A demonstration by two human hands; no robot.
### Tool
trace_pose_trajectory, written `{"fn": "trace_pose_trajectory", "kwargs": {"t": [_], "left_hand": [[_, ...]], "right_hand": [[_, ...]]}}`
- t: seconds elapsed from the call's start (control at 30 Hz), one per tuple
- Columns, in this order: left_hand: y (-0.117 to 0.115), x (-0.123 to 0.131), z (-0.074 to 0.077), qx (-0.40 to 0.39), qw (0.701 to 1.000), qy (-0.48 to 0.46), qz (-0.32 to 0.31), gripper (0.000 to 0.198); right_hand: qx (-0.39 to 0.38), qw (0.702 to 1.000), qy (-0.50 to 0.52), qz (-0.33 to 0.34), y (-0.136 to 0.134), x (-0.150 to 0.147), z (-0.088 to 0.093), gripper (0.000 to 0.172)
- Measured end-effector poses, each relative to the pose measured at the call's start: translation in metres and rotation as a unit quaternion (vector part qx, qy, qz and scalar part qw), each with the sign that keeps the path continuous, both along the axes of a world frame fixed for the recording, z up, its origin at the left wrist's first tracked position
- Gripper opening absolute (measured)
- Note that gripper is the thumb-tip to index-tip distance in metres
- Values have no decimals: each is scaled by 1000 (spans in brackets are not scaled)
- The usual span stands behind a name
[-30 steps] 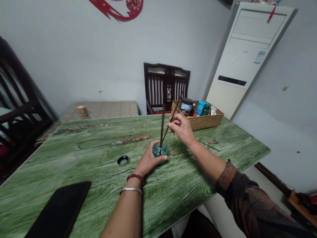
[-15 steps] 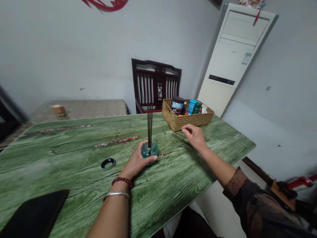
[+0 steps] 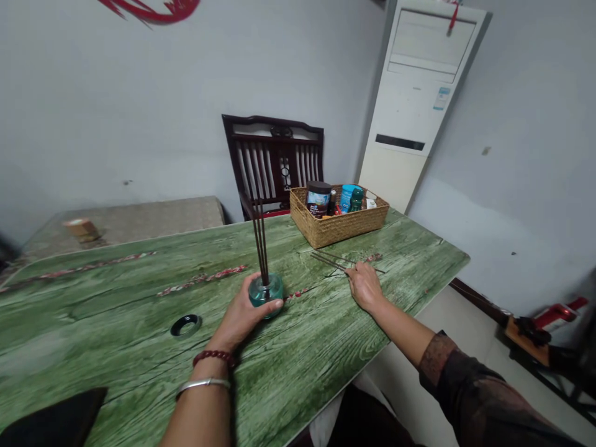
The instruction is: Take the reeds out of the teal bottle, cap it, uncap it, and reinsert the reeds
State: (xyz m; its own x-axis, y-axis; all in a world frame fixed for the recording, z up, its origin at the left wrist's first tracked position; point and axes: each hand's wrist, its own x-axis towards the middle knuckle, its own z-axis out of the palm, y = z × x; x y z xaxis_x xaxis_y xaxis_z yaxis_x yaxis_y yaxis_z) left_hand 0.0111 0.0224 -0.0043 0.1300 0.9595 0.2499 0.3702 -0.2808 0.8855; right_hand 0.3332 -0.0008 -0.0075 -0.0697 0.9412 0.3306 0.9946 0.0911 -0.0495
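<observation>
A squat teal glass reed diffuser bottle point(image 3: 272, 290) stands on the green table, with several dark reed sticks point(image 3: 261, 248) rising from its neck and leaning slightly left. My left hand point(image 3: 244, 310) is wrapped around the bottle, thumb in front. To the right, more dark reed sticks point(image 3: 328, 259) lie on the table. My right hand point(image 3: 365, 287) rests over them with its fingers curled down and closed on some; the fingertips are partly hidden. A dark ring-shaped cap point(image 3: 185, 325) lies left of the bottle.
Behind the loose sticks sits a woven basket point(image 3: 339, 230) with jars and bottles. A black flat object point(image 3: 56, 419) is at the near left. Across the table stands a dark wooden chair point(image 3: 279, 158). A wooden-looking cup point(image 3: 82, 230) is on a farther surface.
My right hand has come down from above the loose sticks onto them, and its fingers now close there. My left hand still holds the bottle. The view has turned a little to the right.
</observation>
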Motion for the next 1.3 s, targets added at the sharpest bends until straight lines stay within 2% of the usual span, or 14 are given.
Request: {"fn": "trace_pose_trajectory", "kwargs": {"t": [0.13,0.23,0.37,0.5,0.6,0.67,0.73,0.77,0.9,1.0,1.07,1.13,1.2,1.3], "left_hand": [[-2,1,3,-14,1000,-8,-3,83],[-3,3,6,-22,1000,-12,2,83],[-3,3,6,-19,1000,-18,3,80],[-4,3,5,-22,999,-23,8,82],[-7,4,6,-17,999,-35,2,81],[-8,5,8,-13,999,-39,0,78],[-10,6,11,-11,999,-38,4,78],[-11,6,12,-11,999,-38,5,78],[-11,6,12,-7,999,-36,-1,76],[-10,5,9,-8,999,-37,-2,77],[-10,4,8,-5,999,-41,-3,77],[-10,5,8,4,999,-44,-2,76],[-10,6,9,8,999,-45,-1,75],[-11,6,10,6,999,-48,-1,76]], "right_hand": [[30,998,38,32,-1,2,-3,26],[48,997,49,22,-2,1,-1,25],[-12,1000,16,13,-2,-5,7,28],[-61,998,-2,20,-2,-11,15,17],[-53,997,56,5,1,-11,25,19],[-18,989,146,19,5,-11,36,18],[25,962,267,56,11,-14,52,14],[39,939,333,80,14,-17,61,12],[40,806,560,185,20,-47,102,22],[51,733,631,250,20,-81,128,23],[58,711,640,284,20,-105,139,23],[63,703,636,310,24,-124,143,23],[60,705,627,326,29,-139,140,22],[45,723,608,324,37,-152,128,23]]}}
